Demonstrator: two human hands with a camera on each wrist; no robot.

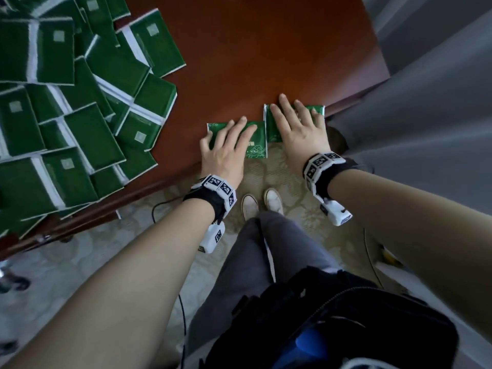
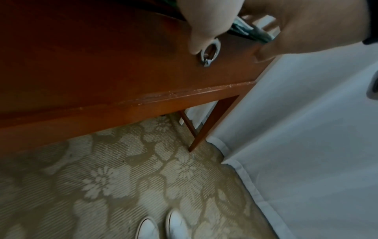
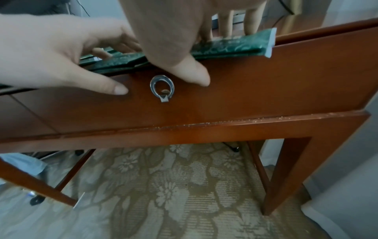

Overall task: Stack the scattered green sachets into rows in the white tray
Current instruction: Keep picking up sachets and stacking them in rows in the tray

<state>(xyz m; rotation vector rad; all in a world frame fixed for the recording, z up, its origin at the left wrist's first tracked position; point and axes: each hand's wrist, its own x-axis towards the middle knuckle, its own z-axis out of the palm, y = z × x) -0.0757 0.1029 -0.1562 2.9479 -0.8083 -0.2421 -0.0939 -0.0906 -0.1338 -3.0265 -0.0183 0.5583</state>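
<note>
Two green sachets lie side by side at the near edge of the brown table (image 1: 239,62). My left hand (image 1: 229,139) lies flat on the left sachet (image 1: 257,147), fingers straight. My right hand (image 1: 292,121) presses flat on the right sachet (image 1: 271,134). In the right wrist view the right sachet (image 3: 235,46) overhangs the table edge, and both thumbs hang down in front of the drawer. The left sachet (image 3: 114,63) also sticks out past the edge under the left hand (image 3: 51,56). A large heap of green sachets (image 1: 80,102) covers the table's left side. No white tray is in view.
A metal ring pull (image 3: 162,88) sits on the drawer front just below the thumbs. Grey fabric (image 1: 426,102) hangs along the table's right side. My white shoes (image 1: 261,203) stand on patterned carpet, and a black bag (image 1: 346,315) hangs at my waist.
</note>
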